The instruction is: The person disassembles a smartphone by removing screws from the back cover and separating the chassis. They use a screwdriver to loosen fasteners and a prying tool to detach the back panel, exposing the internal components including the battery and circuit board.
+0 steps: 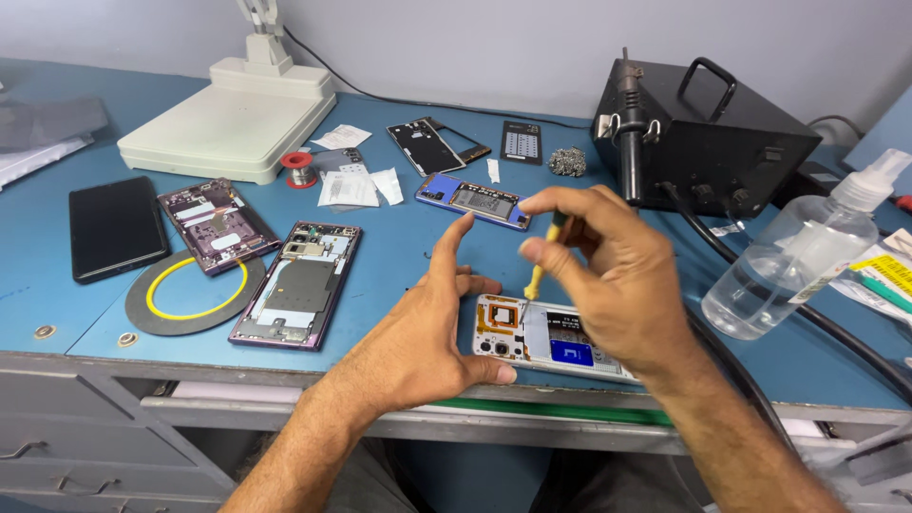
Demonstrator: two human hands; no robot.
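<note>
1. Opened phone [551, 344] with white frame: lies flat at near edge of desk [399, 247], directly below both hands, back cover off, circuit board and blue part exposed. Long axis runs left to right, slightly skewed, camera end at left.
2. Right hand [608, 285]: raised over phone, fingers pinched round yellow-handled screwdriver [540, 271]; shaft nearly upright, tip down at upper left corner of phone. Nearer of the two to the work point.
3. Left hand [432, 332]: thumb tip pressed on left end of phone; other fingers spread and lifted, nothing gripped.
4. Other opened phones: two purple units [296, 285] left of hands, one blue unit [473, 201] beyond them, black phone [116, 228] at far left.
5. Packages and labels: clear spray bottle [803, 256] at right, near hot-air station [698, 138]; yellow label [893, 273] at right edge; white paper slips [356, 180] near solder spool [300, 169]; dark rectangular card [521, 142] at rear.
</note>
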